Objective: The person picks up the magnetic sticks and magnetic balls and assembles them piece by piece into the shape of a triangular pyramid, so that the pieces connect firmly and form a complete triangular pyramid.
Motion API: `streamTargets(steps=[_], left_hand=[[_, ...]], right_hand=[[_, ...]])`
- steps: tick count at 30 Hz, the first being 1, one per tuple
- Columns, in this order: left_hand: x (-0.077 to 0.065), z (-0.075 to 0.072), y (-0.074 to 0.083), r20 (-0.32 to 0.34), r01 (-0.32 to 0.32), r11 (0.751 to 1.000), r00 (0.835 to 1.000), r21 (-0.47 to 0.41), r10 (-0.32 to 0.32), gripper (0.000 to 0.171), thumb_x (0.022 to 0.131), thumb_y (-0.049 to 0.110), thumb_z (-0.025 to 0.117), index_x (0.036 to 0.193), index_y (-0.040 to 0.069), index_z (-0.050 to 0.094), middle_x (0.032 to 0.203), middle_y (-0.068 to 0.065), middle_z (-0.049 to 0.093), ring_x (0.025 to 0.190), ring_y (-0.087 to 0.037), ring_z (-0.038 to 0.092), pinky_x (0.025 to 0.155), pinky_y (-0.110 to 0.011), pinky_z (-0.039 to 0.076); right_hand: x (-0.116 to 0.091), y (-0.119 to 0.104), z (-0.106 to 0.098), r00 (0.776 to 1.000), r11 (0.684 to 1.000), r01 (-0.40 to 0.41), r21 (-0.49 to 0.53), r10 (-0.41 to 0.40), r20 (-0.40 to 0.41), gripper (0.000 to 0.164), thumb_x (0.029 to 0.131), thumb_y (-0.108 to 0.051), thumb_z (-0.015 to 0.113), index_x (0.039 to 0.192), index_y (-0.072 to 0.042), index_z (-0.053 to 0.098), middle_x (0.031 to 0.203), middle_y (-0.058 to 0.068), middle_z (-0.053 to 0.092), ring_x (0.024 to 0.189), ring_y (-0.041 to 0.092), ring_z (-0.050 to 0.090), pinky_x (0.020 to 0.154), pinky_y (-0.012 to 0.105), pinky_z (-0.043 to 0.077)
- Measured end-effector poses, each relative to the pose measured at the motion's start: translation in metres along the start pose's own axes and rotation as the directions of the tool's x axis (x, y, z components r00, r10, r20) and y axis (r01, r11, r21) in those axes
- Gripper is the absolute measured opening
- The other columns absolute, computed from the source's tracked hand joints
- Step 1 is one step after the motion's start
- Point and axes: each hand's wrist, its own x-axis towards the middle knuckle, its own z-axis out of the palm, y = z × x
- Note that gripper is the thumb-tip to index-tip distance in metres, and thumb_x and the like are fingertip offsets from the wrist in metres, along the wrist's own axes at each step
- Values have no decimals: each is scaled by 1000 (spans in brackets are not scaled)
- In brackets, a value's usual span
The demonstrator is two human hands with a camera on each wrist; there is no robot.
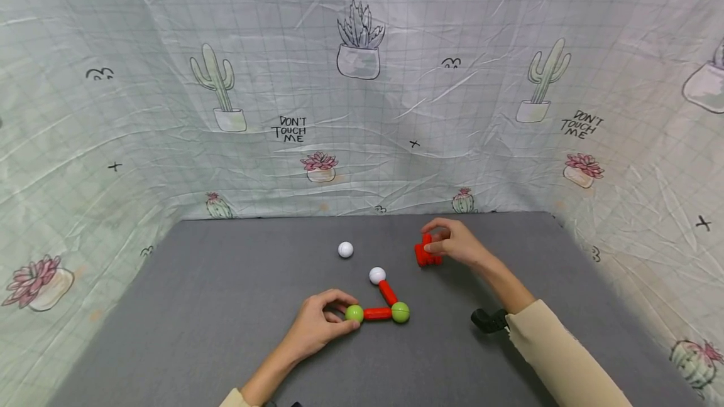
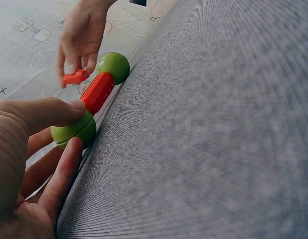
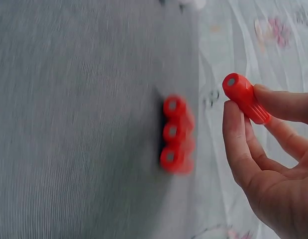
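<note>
My left hand holds a green ball between thumb and fingers. From that ball a red rod runs right to a second green ball. Another red rod slants back from there to a white ball. At the back right, my right hand pinches a ribbed red rod between thumb and fingertips. In the right wrist view that rod is above the table, apart from a row of red rods with grey discs on their ends.
A loose white ball lies behind the joined pieces on the grey table. A patterned cloth hangs around the back and sides. Beside the right sleeve, a black wrist device sticks out.
</note>
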Motion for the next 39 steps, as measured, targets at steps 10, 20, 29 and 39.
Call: streamTargets(steps=[10,20,29,39], left_hand=[[2,-1,1,22,44,998,999,-35,-44,39,78,13,91,112,7,75,105,-16,74,82,-9,70,68,-22,59],[2,-1,5,0,75,996,997,-44,-75,38,74,12,93,106,8,75,103,-15,74,89,-15,71,69,-23,60],[3,-1,3,14,61,996,998,-67,-60,37,75,9,92,106,4,73,103,-18,72,82,-12,72,67,-23,60],[3,-1,3,18,56,996,998,-69,-55,38,74,9,93,105,4,72,101,-20,72,72,-11,73,64,-23,59]], right_hand=[[1,-26,47,991,992,46,114,-59,116,29,93,2,67,122,4,61,97,19,67,86,35,75,88,54,61],[-1,-39,89,970,989,84,121,-109,218,29,94,3,66,121,9,62,96,20,70,86,39,76,82,43,64],[-3,-43,109,976,993,103,-62,-89,199,19,92,0,71,111,2,71,88,10,75,72,27,76,70,34,63],[-4,-44,116,974,989,99,-113,-73,215,17,94,-3,70,111,1,73,86,8,75,71,23,75,67,32,61]])
